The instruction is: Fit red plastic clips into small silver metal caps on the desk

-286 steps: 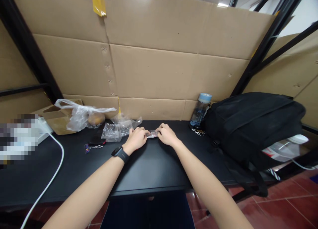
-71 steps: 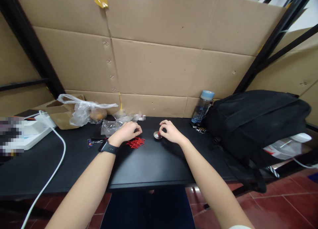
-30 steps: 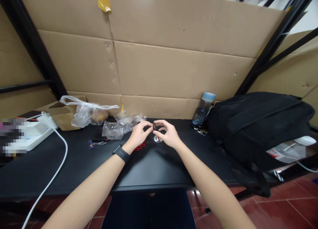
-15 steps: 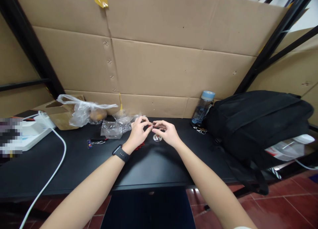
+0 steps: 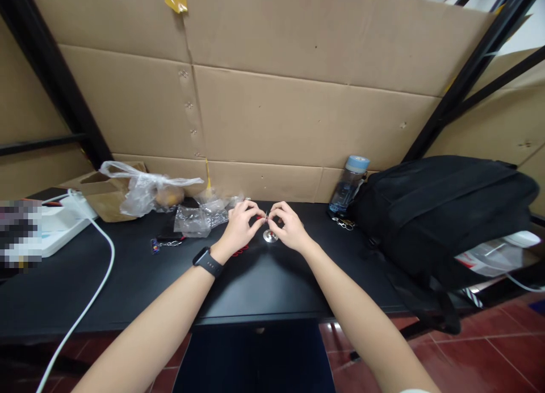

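Observation:
My left hand [image 5: 239, 226] and my right hand [image 5: 288, 227] meet fingertip to fingertip above the black table [image 5: 128, 279], both pinched on a tiny part [image 5: 265, 215] too small to name. A red bit shows at my left fingertips. Just below the hands a small round silver piece [image 5: 269, 236] rests on the table. A heap of small red rings [image 5: 240, 249] lies under my left hand, mostly hidden. A black watch sits on my left wrist.
Crumpled clear plastic bags [image 5: 200, 218] lie left of the hands, with a keychain [image 5: 164, 243] nearer me. A cardboard box [image 5: 100, 203], a white cable [image 5: 97, 268], a blue-capped bottle [image 5: 348, 183] and a black backpack [image 5: 438, 211] flank the spot. Cardboard walls the back.
Since half a second ago my fingertips have drawn closer and now touch around the tiny part. Earlier the left hand rested by the red rings and the right on the silver piece.

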`<state>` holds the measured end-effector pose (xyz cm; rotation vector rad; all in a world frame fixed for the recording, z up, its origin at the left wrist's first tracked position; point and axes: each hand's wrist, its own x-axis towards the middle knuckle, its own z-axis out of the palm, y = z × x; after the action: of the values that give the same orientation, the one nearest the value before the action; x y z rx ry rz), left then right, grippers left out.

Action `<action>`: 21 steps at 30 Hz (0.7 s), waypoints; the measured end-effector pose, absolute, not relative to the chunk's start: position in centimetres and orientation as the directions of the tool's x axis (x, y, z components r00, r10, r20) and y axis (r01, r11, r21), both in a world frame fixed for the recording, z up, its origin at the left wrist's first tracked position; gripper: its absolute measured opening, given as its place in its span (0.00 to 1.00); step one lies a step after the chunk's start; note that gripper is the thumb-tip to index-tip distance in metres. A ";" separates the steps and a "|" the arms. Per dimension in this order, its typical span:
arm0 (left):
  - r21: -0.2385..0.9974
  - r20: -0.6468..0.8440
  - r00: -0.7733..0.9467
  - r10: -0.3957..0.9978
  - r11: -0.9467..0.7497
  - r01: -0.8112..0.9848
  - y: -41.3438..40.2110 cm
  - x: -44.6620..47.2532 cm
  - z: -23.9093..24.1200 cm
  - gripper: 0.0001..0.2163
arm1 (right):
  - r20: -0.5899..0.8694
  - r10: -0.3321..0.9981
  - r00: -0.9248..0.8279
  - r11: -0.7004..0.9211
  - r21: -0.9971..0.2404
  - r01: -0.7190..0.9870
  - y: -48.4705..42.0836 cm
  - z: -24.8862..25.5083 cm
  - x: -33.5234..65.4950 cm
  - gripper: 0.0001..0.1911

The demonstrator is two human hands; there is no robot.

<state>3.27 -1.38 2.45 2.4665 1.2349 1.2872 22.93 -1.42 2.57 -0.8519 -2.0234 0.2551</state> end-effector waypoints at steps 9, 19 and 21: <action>0.417 0.603 0.424 0.676 -0.720 0.554 -1.6 3.0 2.7 0.21 | 0.628 0.692 -0.355 0.717 -0.541 0.440 -1.2 2.5 23.1 0.02; 0.448 0.577 0.349 0.738 -0.644 0.621 -1.2 2.8 3.3 0.16 | 0.641 0.687 -0.342 0.721 -0.542 0.432 -1.2 3.5 23.7 0.03; 0.456 0.563 0.351 0.748 -0.635 0.623 -1.0 2.5 3.3 0.16 | 0.652 0.685 -0.326 0.721 -0.541 0.432 -1.1 3.6 24.1 0.03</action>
<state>2.51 -1.01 3.28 2.4441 1.2532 1.1534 24.09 -1.13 3.63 -0.8541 -1.9720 0.3337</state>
